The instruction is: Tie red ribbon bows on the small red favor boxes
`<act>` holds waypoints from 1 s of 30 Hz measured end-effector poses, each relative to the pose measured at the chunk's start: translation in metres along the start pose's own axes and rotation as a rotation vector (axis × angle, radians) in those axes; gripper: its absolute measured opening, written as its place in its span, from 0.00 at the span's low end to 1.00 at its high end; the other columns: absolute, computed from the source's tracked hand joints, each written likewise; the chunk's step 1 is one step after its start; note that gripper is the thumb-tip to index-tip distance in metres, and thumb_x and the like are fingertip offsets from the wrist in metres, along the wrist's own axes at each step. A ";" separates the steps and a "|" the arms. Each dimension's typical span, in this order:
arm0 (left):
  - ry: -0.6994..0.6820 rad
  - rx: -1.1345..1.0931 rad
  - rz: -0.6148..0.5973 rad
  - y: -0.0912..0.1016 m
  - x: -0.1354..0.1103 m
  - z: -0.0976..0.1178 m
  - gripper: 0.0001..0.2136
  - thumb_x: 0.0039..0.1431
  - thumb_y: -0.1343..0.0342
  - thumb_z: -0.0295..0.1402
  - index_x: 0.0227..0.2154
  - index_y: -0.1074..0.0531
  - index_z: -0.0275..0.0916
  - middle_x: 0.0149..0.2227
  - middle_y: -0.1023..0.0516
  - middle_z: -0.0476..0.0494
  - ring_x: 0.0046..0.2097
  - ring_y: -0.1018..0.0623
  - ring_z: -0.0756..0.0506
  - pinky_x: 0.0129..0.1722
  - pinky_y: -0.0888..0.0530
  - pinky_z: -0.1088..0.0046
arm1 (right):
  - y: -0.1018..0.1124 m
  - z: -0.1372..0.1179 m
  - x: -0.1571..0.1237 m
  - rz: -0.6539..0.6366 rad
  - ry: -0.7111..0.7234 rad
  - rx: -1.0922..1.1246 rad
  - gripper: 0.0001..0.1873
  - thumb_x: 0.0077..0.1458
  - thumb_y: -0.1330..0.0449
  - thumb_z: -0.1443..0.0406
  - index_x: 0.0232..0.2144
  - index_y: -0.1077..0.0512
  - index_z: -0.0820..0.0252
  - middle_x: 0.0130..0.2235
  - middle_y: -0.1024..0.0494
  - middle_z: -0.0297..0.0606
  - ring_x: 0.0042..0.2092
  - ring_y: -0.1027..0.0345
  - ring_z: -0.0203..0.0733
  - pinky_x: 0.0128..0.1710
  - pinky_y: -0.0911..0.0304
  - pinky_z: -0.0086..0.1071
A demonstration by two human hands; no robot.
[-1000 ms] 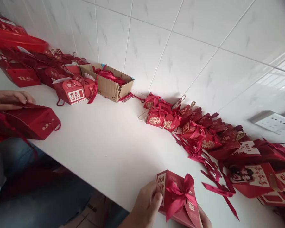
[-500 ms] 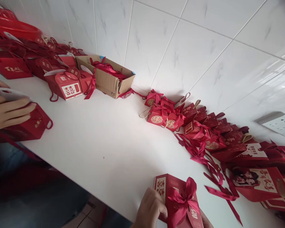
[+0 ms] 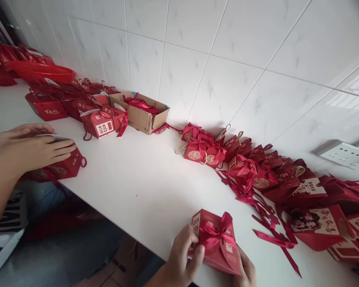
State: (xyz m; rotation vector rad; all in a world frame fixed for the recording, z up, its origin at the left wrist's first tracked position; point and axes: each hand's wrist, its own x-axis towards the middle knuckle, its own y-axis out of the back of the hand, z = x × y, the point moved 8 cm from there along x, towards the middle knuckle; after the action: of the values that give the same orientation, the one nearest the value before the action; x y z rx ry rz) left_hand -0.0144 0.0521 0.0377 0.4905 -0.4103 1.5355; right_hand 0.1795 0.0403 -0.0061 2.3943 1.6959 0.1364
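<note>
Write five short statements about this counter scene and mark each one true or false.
1. The wearer's left hand and right hand both hold a bowed box. True.
2. The cardboard carton by the wall is empty. False: red ribbons lie in it.
3. A co-worker's hands rest on a red box at the left. True.
4. The wall is bare brick. False: it is white tile.
5. Right of the bowed box, loose ribbon strips lie on the counter. True.
</note>
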 end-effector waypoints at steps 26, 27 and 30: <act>0.528 0.011 0.031 0.025 0.017 -0.007 0.17 0.51 0.45 0.47 0.22 0.37 0.38 0.22 0.36 0.53 0.26 0.36 0.51 0.28 0.38 0.76 | -0.010 -0.023 0.002 -0.076 0.132 0.106 0.27 0.54 0.49 0.44 0.17 0.40 0.58 0.19 0.37 0.31 0.24 0.44 0.37 0.27 0.46 0.31; 0.541 0.002 0.045 0.029 0.018 -0.009 0.17 0.50 0.44 0.47 0.22 0.36 0.37 0.22 0.36 0.53 0.26 0.36 0.51 0.28 0.38 0.76 | -0.008 -0.023 0.002 -0.066 0.131 0.103 0.27 0.54 0.49 0.45 0.16 0.40 0.58 0.19 0.37 0.31 0.24 0.44 0.37 0.27 0.46 0.31; 0.581 -0.027 0.097 0.046 0.018 -0.012 0.17 0.47 0.41 0.47 0.21 0.36 0.37 0.21 0.37 0.53 0.26 0.36 0.52 0.29 0.38 0.76 | 0.000 -0.023 0.002 -0.041 0.124 0.096 0.27 0.55 0.49 0.46 0.15 0.39 0.58 0.18 0.37 0.31 0.23 0.45 0.37 0.26 0.47 0.30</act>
State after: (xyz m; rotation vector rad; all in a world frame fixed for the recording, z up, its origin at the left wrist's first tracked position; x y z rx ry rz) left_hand -0.0606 0.0728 0.0393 -0.0103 -0.0026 1.6808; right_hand 0.1753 0.0452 0.0164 2.4647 1.8445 0.2050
